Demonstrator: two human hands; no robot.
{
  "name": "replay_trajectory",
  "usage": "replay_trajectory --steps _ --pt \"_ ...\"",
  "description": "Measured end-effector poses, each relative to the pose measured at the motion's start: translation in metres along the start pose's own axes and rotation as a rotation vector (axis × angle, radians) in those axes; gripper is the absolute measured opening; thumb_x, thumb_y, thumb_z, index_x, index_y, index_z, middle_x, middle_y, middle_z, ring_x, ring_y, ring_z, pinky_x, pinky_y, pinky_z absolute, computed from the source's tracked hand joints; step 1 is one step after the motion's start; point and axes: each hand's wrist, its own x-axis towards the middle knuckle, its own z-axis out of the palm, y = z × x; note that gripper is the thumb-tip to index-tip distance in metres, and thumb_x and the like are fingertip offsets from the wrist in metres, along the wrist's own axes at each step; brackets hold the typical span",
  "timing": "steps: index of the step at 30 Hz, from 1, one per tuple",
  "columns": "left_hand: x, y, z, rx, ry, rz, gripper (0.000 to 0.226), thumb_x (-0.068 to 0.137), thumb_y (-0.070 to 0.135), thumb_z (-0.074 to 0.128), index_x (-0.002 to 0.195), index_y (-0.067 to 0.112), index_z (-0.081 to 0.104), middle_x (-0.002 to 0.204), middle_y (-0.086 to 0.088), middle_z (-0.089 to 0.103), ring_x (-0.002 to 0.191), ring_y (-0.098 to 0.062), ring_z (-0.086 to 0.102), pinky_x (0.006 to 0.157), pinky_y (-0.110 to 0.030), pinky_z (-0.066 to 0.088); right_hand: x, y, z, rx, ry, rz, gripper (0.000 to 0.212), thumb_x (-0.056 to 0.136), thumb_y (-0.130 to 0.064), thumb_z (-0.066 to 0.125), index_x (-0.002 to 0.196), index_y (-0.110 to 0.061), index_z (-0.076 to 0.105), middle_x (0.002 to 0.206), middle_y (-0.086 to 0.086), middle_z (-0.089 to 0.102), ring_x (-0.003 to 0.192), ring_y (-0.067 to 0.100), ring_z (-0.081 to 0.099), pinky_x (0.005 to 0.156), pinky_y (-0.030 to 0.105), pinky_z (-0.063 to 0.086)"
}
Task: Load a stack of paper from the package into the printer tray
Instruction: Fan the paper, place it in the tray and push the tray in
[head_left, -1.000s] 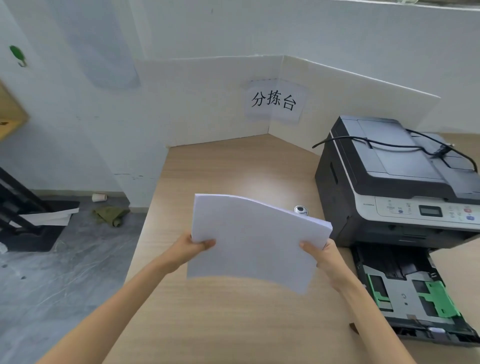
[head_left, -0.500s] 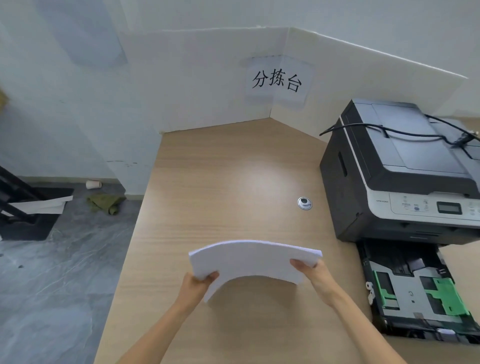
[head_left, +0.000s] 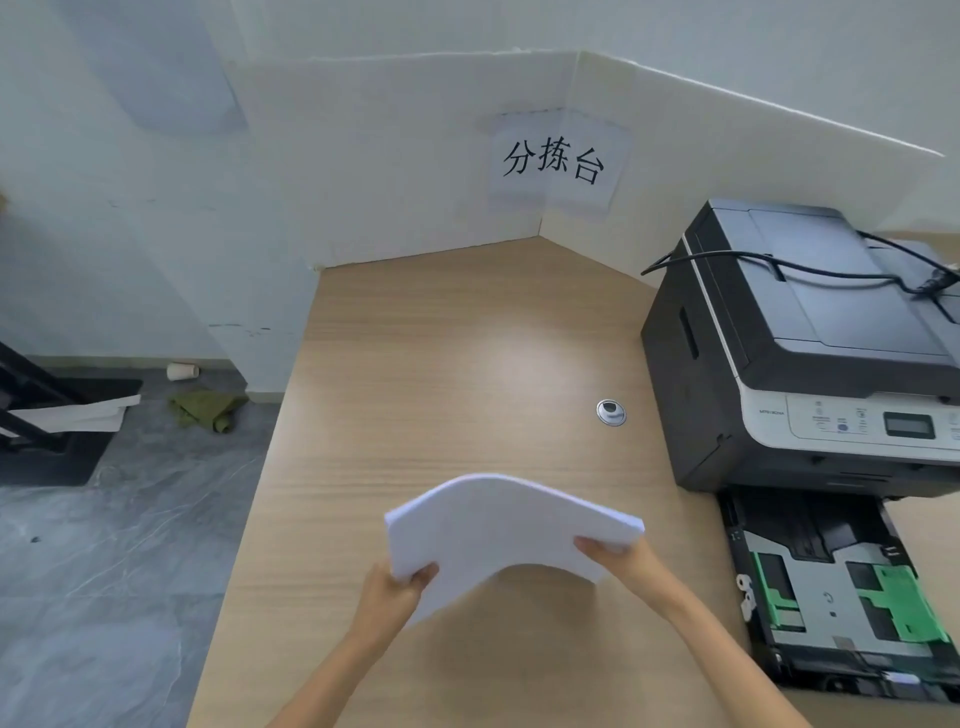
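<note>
- Gripping one white paper stack (head_left: 506, 525), the left hand (head_left: 390, 597) pinches its near-left corner and the right hand (head_left: 626, 564) its right edge
- Stack arches upward in the middle, held above one pale wood-grain desk (head_left: 441, 364)
- One boxy black-and-grey printer (head_left: 789, 353) stands at right, one pulled-out tray (head_left: 831, 597) showing green plastic guides
- One round metal grommet (head_left: 611, 412) sits in the desk

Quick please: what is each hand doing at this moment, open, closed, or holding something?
Left hand: closed on the left edge of the paper stack.
Right hand: closed on the right edge of the same stack, which is bowed upward.
</note>
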Motion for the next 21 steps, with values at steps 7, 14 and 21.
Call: replay_trajectory --steps 7,14,21 --pt "0.000 0.059 -0.051 -0.083 -0.342 0.058 0.024 0.060 0.034 0.073 0.082 0.026 0.073 0.083 0.007 0.076 0.083 -0.009 0.069 0.078 -0.037 0.055 -0.020 -0.040 -0.015 -0.024 -0.090 -0.061 0.031 0.077 -0.026 0.068 0.108 -0.024 0.064 0.107 0.000 0.072 0.099 0.015 0.068 0.079 0.030 0.055" --pt "-0.023 0.117 -0.100 -0.193 -0.572 0.059 0.047 0.077 0.034 0.071 0.119 0.015 0.061 0.116 -0.003 0.070 0.108 -0.022 0.065 0.091 -0.035 0.054 -0.048 -0.086 -0.022 0.044 -0.104 -0.136 0.029 0.073 -0.028 0.072 0.101 -0.022 0.068 0.101 0.003 0.073 0.092 0.019 0.070 0.074 0.035 0.054" --pt "-0.056 0.131 -0.096 -0.735 -0.498 0.133 0.056 0.088 0.048 0.053 0.135 0.018 0.048 0.132 -0.002 0.059 0.119 -0.017 0.058 0.088 -0.031 0.054 -0.066 -0.083 -0.005 0.425 0.009 -0.153 0.071 0.045 -0.041 0.090 0.108 -0.018 0.066 0.111 0.003 0.071 0.103 0.025 0.066 0.085 0.042 0.053"
